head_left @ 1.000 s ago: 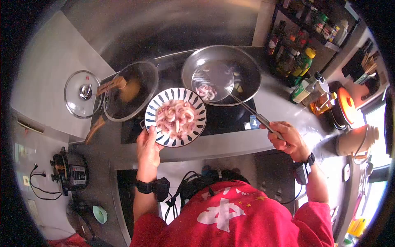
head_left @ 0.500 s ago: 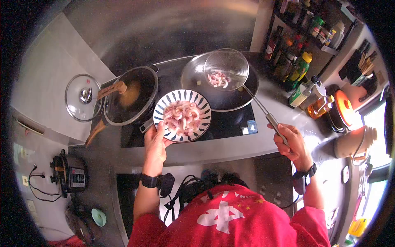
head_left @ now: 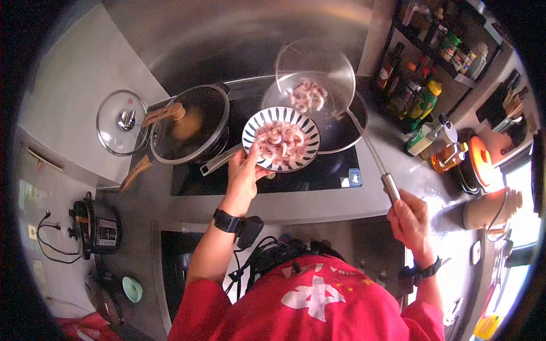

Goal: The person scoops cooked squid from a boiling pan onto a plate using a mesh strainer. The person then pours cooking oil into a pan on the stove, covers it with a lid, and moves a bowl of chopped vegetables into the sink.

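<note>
My left hand (head_left: pixel 243 176) grips the lower left rim of a white plate (head_left: pixel 251 128) with dark petal marks, which bears pinkish squid pieces (head_left: pixel 280 142). My right hand (head_left: pixel 410 221) is closed round the handle of a wire strainer (head_left: pixel 338 77). More pale pink pieces (head_left: pixel 307 95) lie in the strainer's mesh. Both plate and strainer are over the frying pan (head_left: pixel 355 133) and partly hide it. The pan's metal handle (head_left: pixel 220 161) sticks out to the left behind the plate.
On the left are a pot (head_left: pixel 190 125) with a wooden utensil (head_left: pixel 165 113), a glass lid (head_left: pixel 120 122) and a rice cooker (head_left: pixel 102 227). Bottles (head_left: pixel 426 102), an orange-lidded pot (head_left: pixel 480 156) and a pink jug (head_left: pixel 489 209) stand at the right. The black cooktop (head_left: pixel 307 179) is below.
The plate has moved right and up, over the pan's left side. The strainer has risen and tilted away from the pan, its pieces now nearer the camera. My right hand has moved lower.
</note>
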The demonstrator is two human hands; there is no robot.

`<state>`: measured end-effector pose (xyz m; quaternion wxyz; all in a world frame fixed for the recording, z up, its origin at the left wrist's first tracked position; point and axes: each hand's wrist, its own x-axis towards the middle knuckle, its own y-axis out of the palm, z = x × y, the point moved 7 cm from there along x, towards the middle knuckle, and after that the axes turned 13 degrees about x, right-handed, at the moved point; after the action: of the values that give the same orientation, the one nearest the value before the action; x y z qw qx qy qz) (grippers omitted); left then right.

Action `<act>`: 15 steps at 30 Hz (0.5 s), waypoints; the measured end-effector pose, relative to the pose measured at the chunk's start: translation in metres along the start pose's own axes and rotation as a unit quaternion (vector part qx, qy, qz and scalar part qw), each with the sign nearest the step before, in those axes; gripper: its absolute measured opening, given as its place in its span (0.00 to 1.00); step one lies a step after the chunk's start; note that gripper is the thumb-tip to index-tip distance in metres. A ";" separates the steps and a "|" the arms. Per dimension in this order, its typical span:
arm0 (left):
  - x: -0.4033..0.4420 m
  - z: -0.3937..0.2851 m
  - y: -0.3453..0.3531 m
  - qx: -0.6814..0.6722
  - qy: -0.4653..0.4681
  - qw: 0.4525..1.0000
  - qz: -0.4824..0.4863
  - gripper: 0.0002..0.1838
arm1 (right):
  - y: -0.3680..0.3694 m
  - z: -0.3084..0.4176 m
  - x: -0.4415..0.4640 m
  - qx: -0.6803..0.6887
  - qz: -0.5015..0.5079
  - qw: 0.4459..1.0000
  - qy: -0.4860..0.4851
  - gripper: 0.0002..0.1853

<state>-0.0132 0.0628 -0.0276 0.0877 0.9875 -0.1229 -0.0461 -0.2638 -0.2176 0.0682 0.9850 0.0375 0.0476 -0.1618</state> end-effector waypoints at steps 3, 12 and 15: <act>-0.002 -0.002 -0.001 0.015 -0.005 1.000 0.005 0.22 | 0.018 0.003 -0.020 -0.075 0.003 0.997 -0.005 0.24; -0.002 -0.001 0.003 -0.016 0.001 1.000 0.005 0.20 | 0.038 0.029 -0.047 -0.369 -0.015 0.909 -0.194 0.23; -0.001 0.001 0.003 -0.012 0.001 1.000 0.010 0.20 | 0.017 0.020 -0.037 -0.322 -0.030 0.922 -0.212 0.22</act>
<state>-0.0153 0.0605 -0.0277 0.0996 0.9851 -0.1322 -0.0460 -0.2919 -0.1914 0.0930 0.9256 -0.3181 -0.1120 -0.1718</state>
